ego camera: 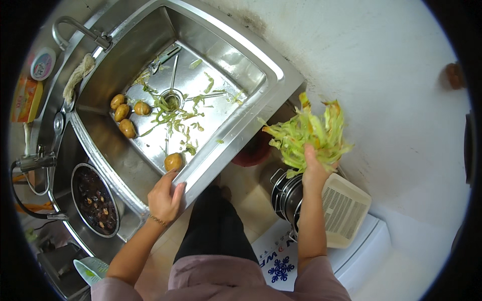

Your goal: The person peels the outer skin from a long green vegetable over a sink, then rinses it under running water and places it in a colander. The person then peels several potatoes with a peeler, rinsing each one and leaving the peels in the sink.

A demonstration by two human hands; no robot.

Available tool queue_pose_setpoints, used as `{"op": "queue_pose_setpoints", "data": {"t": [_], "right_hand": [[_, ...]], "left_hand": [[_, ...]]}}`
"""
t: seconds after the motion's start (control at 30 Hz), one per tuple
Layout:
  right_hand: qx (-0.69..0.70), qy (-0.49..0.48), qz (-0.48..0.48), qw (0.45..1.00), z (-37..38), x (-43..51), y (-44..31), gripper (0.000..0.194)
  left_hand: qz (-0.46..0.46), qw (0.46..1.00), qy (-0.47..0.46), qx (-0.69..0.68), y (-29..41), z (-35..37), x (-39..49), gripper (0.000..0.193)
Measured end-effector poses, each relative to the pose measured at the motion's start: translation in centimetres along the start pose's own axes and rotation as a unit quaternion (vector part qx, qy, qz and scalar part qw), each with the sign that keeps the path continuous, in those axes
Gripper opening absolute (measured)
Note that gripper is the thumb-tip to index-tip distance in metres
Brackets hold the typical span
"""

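My right hand (316, 167) grips a large bunch of green vegetable peelings (312, 131), raised to the right of the sink. My left hand (165, 195) rests on the front rim of the stainless steel sink (226, 139), holding nothing that shows. Just beyond its fingers, one potato (173, 161) lies in the basin. Several more potatoes (127, 128) sit at the basin's left side. Green scraps (171, 113) are scattered over the basin floor and drain. A peeler (165, 58) appears to lie near the far corner.
A smaller basin at left holds a metal bowl (96, 200) of dark soaking food. Faucet (81, 28) and mesh scrubber (78, 77) are at the upper left. Below my right arm are stacked pots (280, 193) and a beige plastic basket (342, 210). A red bin-like container (252, 150) stands beneath the sink edge.
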State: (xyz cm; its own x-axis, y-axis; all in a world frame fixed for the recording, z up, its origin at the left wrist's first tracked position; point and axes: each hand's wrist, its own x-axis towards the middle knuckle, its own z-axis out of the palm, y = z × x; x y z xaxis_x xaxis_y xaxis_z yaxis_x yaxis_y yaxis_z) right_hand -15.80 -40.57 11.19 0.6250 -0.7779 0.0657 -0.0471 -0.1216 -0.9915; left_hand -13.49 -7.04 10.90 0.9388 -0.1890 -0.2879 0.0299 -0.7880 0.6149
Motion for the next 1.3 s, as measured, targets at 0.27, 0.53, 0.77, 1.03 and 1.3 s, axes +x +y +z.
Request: {"op": "queue_pose_setpoints", "data": {"t": [0.27,0.53,0.77,1.03,1.3], "right_hand": [[-0.225,-0.062,-0.097,0.967,3.2,-1.5,32.2,0.070],[-0.290,-0.206,0.065,0.932,1.2,0.2,39.3,0.044],[0.130,0.028,0.092,0.987,2.1,3.6,14.5,0.023],[-0.301,-0.552,-0.380,0.678,12.7,1.8,-4.7,0.038],[-0.513,-0.656,-0.223,0.507,22.8,2.9,2.3,0.025]], "left_hand": [[-0.017,0.999,-0.023,-0.024,-1.2,0.9,0.3,0.037],[0.027,0.999,-0.012,0.016,-1.3,1.2,0.4,0.037],[0.023,0.999,-0.008,0.036,-0.3,0.4,0.3,0.033],[0.009,1.000,0.002,0.000,-0.8,-0.5,-0.2,0.039],[0.030,0.998,0.038,-0.039,-1.5,-0.2,-0.1,0.033]]}}
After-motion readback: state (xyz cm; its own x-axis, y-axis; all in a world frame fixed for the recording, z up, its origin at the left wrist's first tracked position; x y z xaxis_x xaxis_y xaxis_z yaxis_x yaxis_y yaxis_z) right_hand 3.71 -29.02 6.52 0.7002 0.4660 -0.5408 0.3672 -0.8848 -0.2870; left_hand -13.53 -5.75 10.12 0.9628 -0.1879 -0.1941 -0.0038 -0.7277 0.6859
